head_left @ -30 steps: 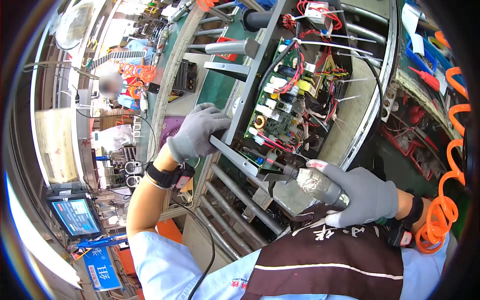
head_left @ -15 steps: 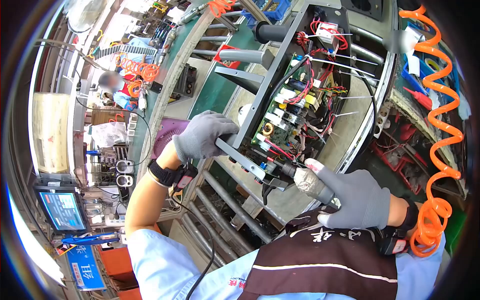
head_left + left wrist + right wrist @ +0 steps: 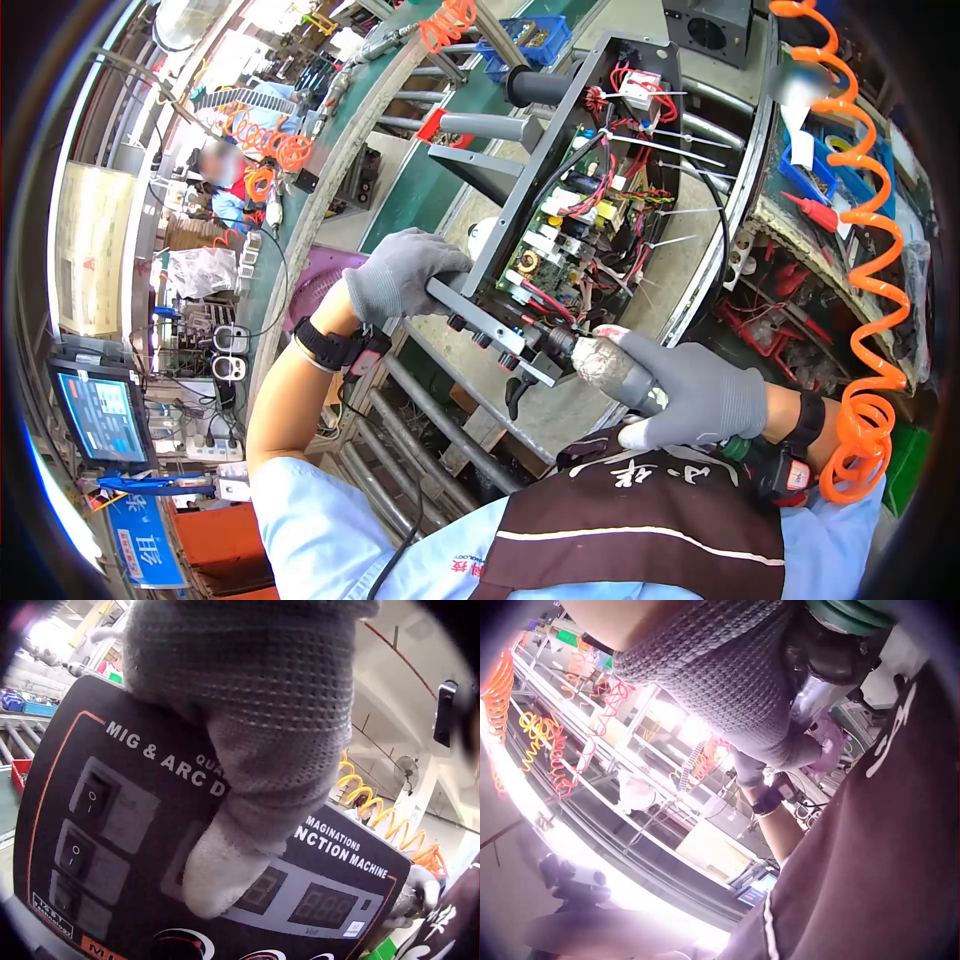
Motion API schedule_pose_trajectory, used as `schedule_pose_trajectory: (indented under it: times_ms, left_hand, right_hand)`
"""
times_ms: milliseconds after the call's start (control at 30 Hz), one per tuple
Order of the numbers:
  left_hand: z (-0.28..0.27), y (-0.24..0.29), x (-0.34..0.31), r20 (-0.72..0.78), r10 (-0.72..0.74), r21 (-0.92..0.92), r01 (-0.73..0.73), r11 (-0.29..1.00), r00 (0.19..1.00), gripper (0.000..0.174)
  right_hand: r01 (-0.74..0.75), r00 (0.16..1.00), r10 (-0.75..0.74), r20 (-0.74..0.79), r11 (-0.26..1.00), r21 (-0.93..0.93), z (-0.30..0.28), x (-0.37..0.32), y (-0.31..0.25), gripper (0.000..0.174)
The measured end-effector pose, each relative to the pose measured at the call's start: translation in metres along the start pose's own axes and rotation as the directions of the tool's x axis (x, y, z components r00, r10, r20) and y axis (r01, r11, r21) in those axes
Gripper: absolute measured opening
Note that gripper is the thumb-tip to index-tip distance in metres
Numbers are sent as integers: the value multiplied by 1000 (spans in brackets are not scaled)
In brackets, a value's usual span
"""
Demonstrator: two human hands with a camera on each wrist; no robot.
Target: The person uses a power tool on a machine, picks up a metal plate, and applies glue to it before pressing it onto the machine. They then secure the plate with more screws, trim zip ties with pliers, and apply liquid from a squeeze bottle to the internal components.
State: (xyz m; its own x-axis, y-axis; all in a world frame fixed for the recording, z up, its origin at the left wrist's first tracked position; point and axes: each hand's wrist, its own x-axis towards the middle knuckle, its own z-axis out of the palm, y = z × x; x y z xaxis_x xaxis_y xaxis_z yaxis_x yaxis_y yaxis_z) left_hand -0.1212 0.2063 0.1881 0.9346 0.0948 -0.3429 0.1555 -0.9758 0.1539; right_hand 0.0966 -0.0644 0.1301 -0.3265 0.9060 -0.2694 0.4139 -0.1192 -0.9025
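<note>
A welding machine with its casing off (image 3: pixel 545 245) lies in front of me, circuit boards and wiring exposed. My left hand (image 3: pixel 410 273), in a grey glove, grips the edge of its front panel (image 3: pixel 488 325). In the left wrist view the thumb (image 3: pixel 225 870) presses on the panel's printed face, over the display window. My gloved right hand (image 3: pixel 700 392) holds a power screwdriver (image 3: pixel 608 368) with a worn, wrapped body. Its nose points at the inside of the front panel near the lower corner; the bit's tip is hidden among the parts there.
Metal rollers (image 3: pixel 440 420) run below the machine. White cable ties (image 3: pixel 670 148) stick out from its wiring. A coiled orange air hose (image 3: pixel 875 290) hangs at the right, beside a bench with a red-handled tool (image 3: pixel 812 212). A blue parts bin (image 3: pixel 535 42) stands at the back.
The head view has shifted. More of the front panel's knobs show beneath its edge, and the screwdriver with my right hand has moved slightly left. Both hands keep their hold.
</note>
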Motion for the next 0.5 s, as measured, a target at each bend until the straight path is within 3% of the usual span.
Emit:
schedule_pose_trajectory:
  times_ms: [67,100,133,167,200,233,267,333,400,433,467,500]
  left_hand:
    - [1,-3,-3,-68,68,26,-66,997,995,37]
    - [-1,-2,-7,-25,40,51,-39,998,999,34]
    - [2,-4,-12,-116,83,10,-82,997,990,30]
    - [0,-1,-8,-78,88,-9,-89,996,993,28]
    - [5,-1,-10,-76,55,11,-55,998,996,27]
    - [5,-1,-11,-138,111,51,-105,993,984,27]
    - [6,0,-13,-110,70,56,-64,996,991,26]
    - [-1,9,-14,-97,19,142,-5,990,995,25]
    - [13,11,-18,-266,-58,135,97,986,962,22]
    - [11,24,-17,-285,-145,135,189,973,948,19]
    - [9,37,-15,-317,-209,120,257,959,925,15]
    - [10,45,-13,-325,-236,144,295,945,916,17]
  right_hand:
    - [19,1000,-20,7,998,56,3,-1,6,90]
    - [84,996,-85,13,991,100,4,-5,10,92]
    - [45,995,-61,81,983,178,4,-11,14,96]
    - [240,970,-235,-59,967,85,14,-20,30,96]
    - [125,991,-132,4,950,287,9,-37,28,92]
    - [-2,1000,-3,10,897,442,4,-58,24,91]
    - [-100,995,96,39,802,589,0,-76,20,90]
    - [-21,983,151,-106,662,749,-9,-110,41,85]
    - [-49,881,338,-332,761,647,-30,-145,88,37]
    - [209,827,392,-403,452,867,-41,-159,111,27]
    - [439,801,413,-434,88,894,-58,-171,150,23]
    - [403,620,572,-538,356,843,-88,-183,151,24]
